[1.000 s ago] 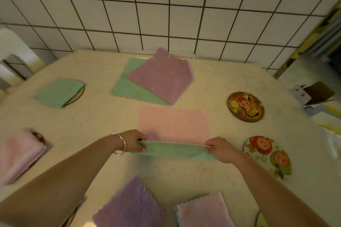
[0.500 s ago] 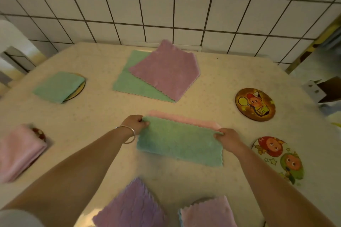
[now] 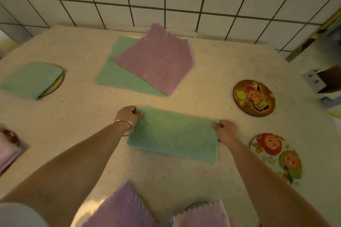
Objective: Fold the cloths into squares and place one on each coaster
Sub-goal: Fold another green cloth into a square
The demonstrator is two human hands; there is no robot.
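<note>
A: Cloth, green, lay half-folded at table centre; left hand and right hand pinched its twelve-o'clock corners.

B: Risk?

A: Uneven edges, if either pinch slipped.

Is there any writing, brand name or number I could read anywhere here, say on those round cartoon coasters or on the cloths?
None can be read.
Brown coaster: cartoon figure only, no words.
White coaster: two cartoon faces and stars, no words.
Green cloth: stitched pattern only, no label showing.
Cardboard box: marks too blurred to read.
</note>
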